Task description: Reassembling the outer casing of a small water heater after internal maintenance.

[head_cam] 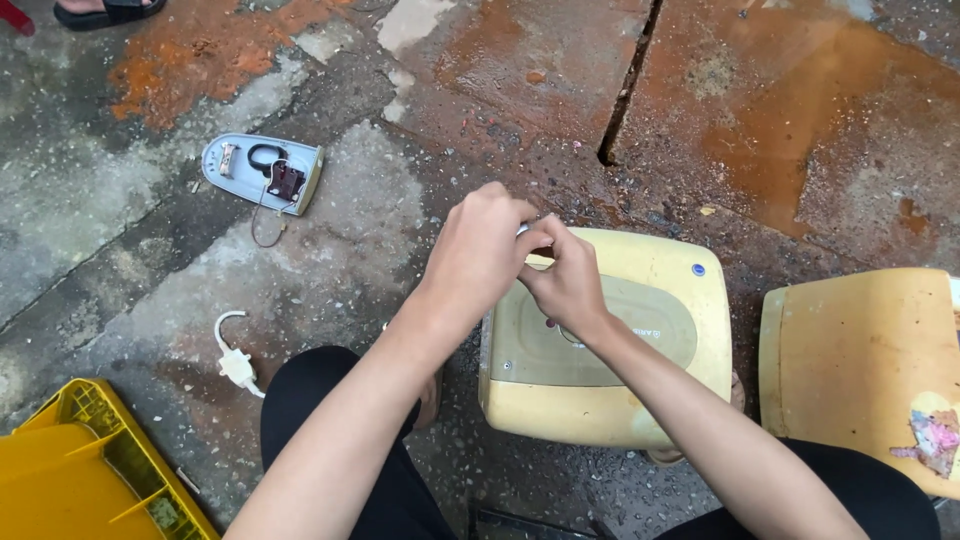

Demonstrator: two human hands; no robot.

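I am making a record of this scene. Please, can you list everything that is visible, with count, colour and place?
Appliance housing: 1, yellowed cream, centre, under the hands.
Second housing: 1, yellowed, right edge.
Open cover with wires: 1, grey, upper left on wet ground.
Plug adapter: 1, white, left.
Crate: 1, yellow, bottom left corner.
Sandal: 1, black, top left, another person's.
Left hand: 1, pinching a small metal part.
Right hand: 1, touching the left.

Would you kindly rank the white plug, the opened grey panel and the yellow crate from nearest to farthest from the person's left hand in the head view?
From the left hand:
1. Opened grey panel, up-left on the wet concrete.
2. White plug, lower left by the knee.
3. Yellow crate, bottom-left corner.
The first two are fairly close.
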